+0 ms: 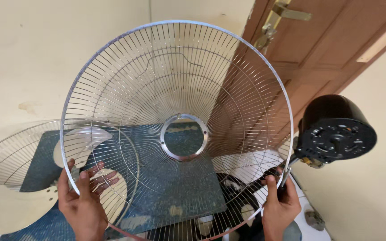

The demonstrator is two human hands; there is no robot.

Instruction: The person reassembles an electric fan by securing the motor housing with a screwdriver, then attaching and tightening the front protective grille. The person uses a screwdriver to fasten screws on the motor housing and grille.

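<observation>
Wire fan guard (pixel 179 89) fills frame centre: likely light, springy, bendable. Left hand (pixel 82 201) and right hand (pixel 280 206) clasp lower rim; rim seems best hold.

The fan guard (pixel 177 134) is silvery chrome wire, thin spokes fanning out from a bright metal ring. At three o'clock, the motor housing (pixel 336 129) is glossy black. At eight o'clock, the fan blades (pixel 18 205) are translucent cream. The mat (pixel 175 187) is mottled blue-green. The door (pixel 331 40) is reddish brown, the wall (pixel 45 53) pale cream.
</observation>
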